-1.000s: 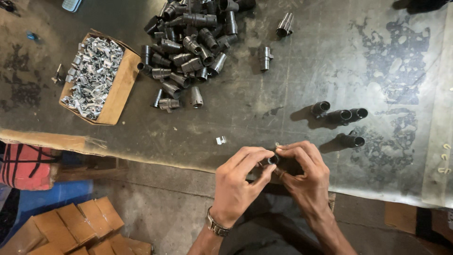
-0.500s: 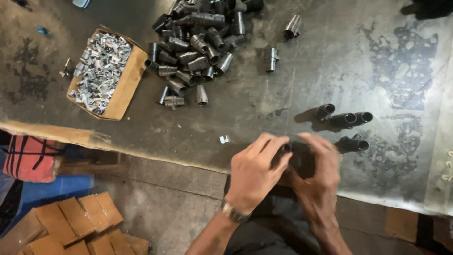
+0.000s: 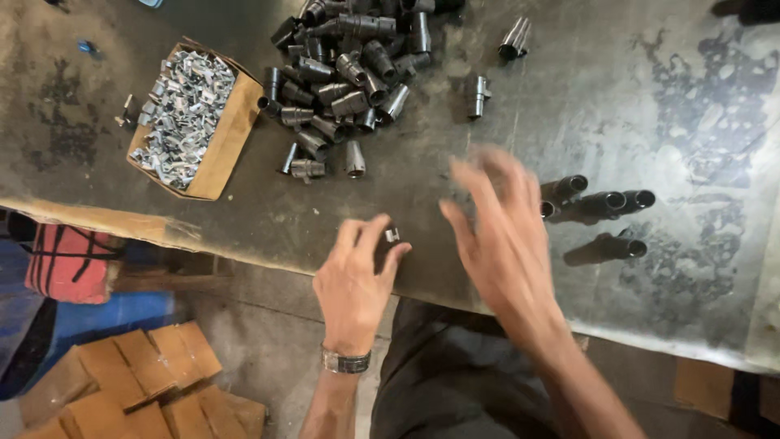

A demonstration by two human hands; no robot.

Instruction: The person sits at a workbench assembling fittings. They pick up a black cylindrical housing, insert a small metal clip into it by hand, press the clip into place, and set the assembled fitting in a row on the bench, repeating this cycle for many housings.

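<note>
Left hand (image 3: pixel 355 280) pinches a small metal clip (image 3: pixel 392 235), light, stiff, best held by its edges; right hand (image 3: pixel 497 236) is spread open, empty.

Worn, stained grey metal workbench (image 3: pixel 650 97). On it: heap of dark metal tube fittings (image 3: pixel 349 73) at top centre; open cardboard box (image 3: pixel 231 134) of small silver clips (image 3: pixel 179 114) at left; two stray fittings (image 3: pixel 496 69) right of heap; four dark tubes (image 3: pixel 605 219) lying at right; small silver clip (image 3: pixel 392 235) near front edge.
</note>
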